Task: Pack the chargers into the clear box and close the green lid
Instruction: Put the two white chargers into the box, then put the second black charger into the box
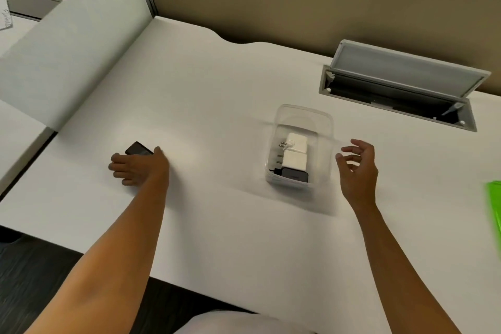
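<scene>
Clear box [324,127] holds two white chargers [296,153] and a black one [295,174]. Left hand [138,167] flat on another black charger [138,148], fingers spread; right hand [357,164] open beside box. Green lid [494,206] far right.

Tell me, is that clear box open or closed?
Open. The clear box has no cover; its chargers show from above, and the green lid lies apart at the desk's right edge.

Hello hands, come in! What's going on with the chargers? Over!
Left hand on black charger, grip unclear. Right hand open beside clear box. Three chargers inside. Green lid off, far right. Nothing blocking.
</scene>
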`<action>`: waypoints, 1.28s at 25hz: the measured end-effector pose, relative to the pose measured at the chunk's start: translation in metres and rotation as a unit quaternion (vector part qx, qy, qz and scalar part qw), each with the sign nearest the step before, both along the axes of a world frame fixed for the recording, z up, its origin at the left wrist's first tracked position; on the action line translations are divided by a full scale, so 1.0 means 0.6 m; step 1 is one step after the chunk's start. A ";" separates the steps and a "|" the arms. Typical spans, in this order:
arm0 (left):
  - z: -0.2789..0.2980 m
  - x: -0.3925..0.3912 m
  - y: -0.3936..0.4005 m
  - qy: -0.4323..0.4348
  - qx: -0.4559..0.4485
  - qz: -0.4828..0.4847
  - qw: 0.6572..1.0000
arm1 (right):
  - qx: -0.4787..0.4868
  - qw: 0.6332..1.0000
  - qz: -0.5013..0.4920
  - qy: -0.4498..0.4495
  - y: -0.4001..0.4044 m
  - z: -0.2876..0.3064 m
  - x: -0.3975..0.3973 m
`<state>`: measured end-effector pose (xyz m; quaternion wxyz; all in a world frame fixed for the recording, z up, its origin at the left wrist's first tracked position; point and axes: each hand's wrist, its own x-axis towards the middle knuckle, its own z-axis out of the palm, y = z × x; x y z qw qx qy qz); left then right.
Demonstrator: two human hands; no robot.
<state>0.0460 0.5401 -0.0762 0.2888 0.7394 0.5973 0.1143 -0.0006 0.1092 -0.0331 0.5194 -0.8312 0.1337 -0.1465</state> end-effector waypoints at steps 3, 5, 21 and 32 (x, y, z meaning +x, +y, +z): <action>-0.016 -0.009 -0.013 0.013 0.006 -0.019 1.000 | 0.036 0.999 -0.020 0.002 0.008 -0.015 -0.023; -0.021 -0.016 -0.027 -0.003 0.004 -0.041 0.999 | 0.049 0.998 -0.043 -0.005 0.007 -0.023 -0.032; 0.097 0.049 -0.350 -0.285 0.018 -0.528 0.800 | -0.268 0.957 -0.021 0.108 -0.064 -0.155 -0.026; 0.069 0.135 -0.439 -0.096 0.201 -0.783 0.581 | -0.277 0.954 -0.042 0.111 -0.062 -0.157 -0.025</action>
